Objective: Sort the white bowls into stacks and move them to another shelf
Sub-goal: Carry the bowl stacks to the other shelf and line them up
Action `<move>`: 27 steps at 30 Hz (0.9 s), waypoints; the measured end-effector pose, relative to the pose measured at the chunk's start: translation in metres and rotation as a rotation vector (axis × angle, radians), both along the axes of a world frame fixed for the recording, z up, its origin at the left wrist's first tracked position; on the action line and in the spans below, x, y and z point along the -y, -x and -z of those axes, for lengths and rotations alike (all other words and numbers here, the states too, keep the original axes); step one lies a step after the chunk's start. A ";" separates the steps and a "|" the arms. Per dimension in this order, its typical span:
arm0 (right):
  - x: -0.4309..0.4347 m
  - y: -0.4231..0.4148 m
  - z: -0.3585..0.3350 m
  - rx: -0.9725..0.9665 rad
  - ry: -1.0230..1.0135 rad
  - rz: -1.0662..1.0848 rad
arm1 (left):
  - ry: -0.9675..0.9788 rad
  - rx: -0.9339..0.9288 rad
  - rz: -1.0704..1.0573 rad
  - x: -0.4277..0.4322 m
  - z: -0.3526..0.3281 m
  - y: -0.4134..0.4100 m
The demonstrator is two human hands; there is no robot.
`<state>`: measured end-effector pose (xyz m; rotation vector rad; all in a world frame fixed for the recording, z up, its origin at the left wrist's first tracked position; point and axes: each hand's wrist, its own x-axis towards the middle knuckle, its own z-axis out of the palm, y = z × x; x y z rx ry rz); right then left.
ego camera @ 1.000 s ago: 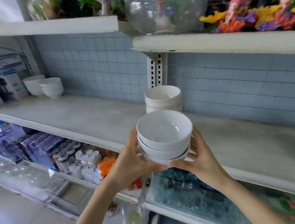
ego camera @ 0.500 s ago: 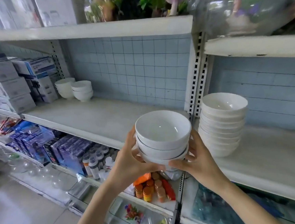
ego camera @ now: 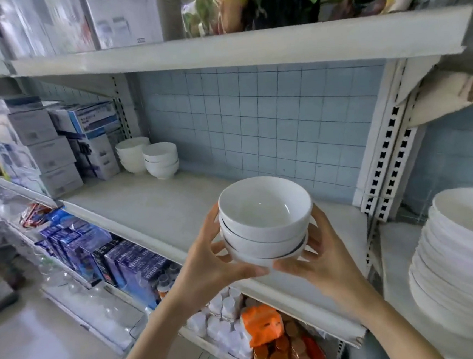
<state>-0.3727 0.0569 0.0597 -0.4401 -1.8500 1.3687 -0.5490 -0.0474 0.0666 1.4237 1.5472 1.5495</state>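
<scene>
The left hand (ego camera: 208, 264) and right hand (ego camera: 324, 260) still cup the stack of three bowls (ego camera: 264, 219) between curled fingers, and it has been carried leftward, so the tall stack (ego camera: 463, 268) now sits well right of the right hand. The other shelf (ego camera: 161, 211) lies just ahead of both hands, so set-down looks close.

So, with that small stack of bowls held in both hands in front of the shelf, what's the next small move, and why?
Probably carry the held stack left and forward, toward the two short bowl stacks at the back left of the shelf, to set it beside them. The left hand and right hand both grip it in the air, above the shelf's front edge.
</scene>
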 end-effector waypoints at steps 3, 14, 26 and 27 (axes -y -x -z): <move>-0.010 0.026 -0.001 0.005 0.004 -0.008 | -0.010 0.030 -0.002 -0.008 0.003 0.025; 0.012 0.174 0.008 0.000 0.054 0.044 | 0.001 0.068 0.008 0.010 0.006 0.170; 0.060 0.309 0.008 -0.002 0.104 0.145 | -0.009 0.103 0.139 0.040 0.007 0.315; 0.059 0.318 0.007 0.002 0.107 0.146 | -0.012 0.109 0.143 0.039 0.008 0.324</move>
